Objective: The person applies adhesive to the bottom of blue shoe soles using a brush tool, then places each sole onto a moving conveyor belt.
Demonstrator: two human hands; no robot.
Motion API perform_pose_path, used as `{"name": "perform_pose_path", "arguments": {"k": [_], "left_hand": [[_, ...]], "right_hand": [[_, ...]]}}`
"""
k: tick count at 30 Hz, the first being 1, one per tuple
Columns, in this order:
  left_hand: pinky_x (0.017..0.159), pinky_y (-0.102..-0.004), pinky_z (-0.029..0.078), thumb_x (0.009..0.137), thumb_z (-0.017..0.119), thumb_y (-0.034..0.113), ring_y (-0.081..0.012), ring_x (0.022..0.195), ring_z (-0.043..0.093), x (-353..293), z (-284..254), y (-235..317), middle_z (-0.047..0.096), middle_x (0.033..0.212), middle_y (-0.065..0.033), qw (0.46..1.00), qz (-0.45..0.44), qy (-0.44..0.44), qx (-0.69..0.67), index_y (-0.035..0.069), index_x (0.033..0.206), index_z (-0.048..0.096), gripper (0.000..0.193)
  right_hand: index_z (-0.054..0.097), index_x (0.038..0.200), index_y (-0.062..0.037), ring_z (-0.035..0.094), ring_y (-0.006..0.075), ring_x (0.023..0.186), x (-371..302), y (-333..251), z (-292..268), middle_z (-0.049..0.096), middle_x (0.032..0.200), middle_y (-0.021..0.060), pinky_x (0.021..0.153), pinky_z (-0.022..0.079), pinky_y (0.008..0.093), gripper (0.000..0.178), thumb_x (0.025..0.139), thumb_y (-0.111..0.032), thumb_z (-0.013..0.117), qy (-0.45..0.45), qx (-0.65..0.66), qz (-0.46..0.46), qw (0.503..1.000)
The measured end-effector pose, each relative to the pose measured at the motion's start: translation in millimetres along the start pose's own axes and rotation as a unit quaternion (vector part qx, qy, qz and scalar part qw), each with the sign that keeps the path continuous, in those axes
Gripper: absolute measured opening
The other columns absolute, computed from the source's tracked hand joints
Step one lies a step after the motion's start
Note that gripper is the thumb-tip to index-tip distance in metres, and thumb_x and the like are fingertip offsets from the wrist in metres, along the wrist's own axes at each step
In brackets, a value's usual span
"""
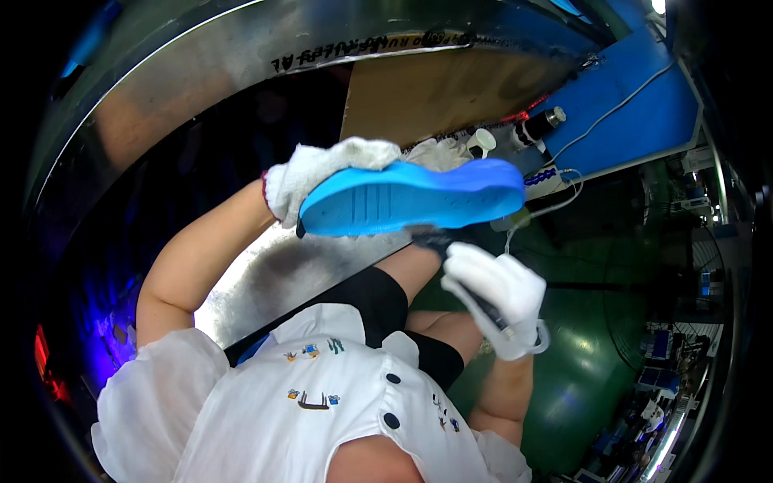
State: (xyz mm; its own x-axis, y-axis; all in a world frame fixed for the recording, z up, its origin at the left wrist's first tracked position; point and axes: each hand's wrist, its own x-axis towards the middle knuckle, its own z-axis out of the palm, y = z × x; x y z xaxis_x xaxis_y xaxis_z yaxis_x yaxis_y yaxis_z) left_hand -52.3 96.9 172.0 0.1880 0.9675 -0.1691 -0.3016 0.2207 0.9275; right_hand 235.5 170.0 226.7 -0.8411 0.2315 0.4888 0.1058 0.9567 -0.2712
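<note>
My left hand (318, 177), in a white cotton glove, grips a bright blue shoe sole (411, 197) by its heel end and holds it up, grooved underside facing me. My right hand (503, 298), also in a white glove, is closed around the dark handle of a small brush (471, 294). The brush's dark head touches the lower edge of the sole near its middle. Part of my left glove shows behind the sole's toe end.
A shiny metal bench (266, 278) runs under my arms. Behind the sole are a brown board (427, 92), a blue panel (636, 113), a small white-capped bottle (481, 142), a black cylinder (538, 125) and a white cable (564, 197). Green floor (580, 378) lies at the right.
</note>
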Motion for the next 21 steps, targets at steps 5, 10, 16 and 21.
{"name": "perform_pose_path", "arguments": {"k": [5, 10, 16, 21], "left_hand": [[0.101, -0.0294, 0.049, 0.099, 0.05, 0.046, -0.019, 0.107, 0.066, -1, 5, 9, 0.063, 0.126, -0.014, 0.985, -0.043, -0.071, -0.151, 0.004, 0.133, 0.057, 0.054], [0.072, -0.0475, 0.061, 0.089, 0.054, 0.068, -0.0386, 0.094, 0.069, 5, 40, -38, 0.061, 0.125, -0.0243, 0.906, 0.016, -0.057, -0.419, 0.002, 0.141, 0.048, 0.084], [0.096, -0.0491, 0.053, 0.092, 0.051, 0.064, -0.0387, 0.11, 0.063, -13, 76, -34, 0.061, 0.127, -0.0241, 0.872, 0.078, 0.059, -0.479, -0.005, 0.14, 0.044, 0.084], [0.087, -0.0544, 0.054, 0.084, 0.055, 0.076, -0.0396, 0.112, 0.057, -83, 42, 40, 0.05, 0.13, -0.032, 0.904, 0.243, -0.098, -0.338, 0.005, 0.151, 0.03, 0.1]], "right_hand": [[0.073, 0.095, -0.0107, 0.061, 0.0217, 0.064, 18, -8, 18, 0.074, 0.095, 0.0057, 0.057, 0.052, 0.03, 0.03, 0.067, -0.011, 0.083, 0.034, 0.097, -0.001, 0.995], [0.072, 0.094, -0.0059, 0.063, 0.0225, 0.072, 17, -6, 24, 0.071, 0.084, 0.0055, 0.068, 0.046, 0.0342, 0.03, 0.067, -0.003, 0.083, 0.105, 0.235, 0.031, 0.966], [0.073, 0.099, -0.0075, 0.061, 0.0209, 0.076, 11, -31, 54, 0.072, 0.095, 0.0053, 0.074, 0.048, 0.034, 0.032, 0.069, -0.005, 0.084, 0.208, 0.057, -0.062, 0.974], [0.055, 0.11, -0.0019, 0.055, 0.0217, 0.077, -26, -29, 39, 0.062, 0.091, 0.0155, 0.067, 0.048, 0.0306, 0.04, 0.09, -0.032, 0.074, 0.318, 0.353, 0.065, 0.878]]}}
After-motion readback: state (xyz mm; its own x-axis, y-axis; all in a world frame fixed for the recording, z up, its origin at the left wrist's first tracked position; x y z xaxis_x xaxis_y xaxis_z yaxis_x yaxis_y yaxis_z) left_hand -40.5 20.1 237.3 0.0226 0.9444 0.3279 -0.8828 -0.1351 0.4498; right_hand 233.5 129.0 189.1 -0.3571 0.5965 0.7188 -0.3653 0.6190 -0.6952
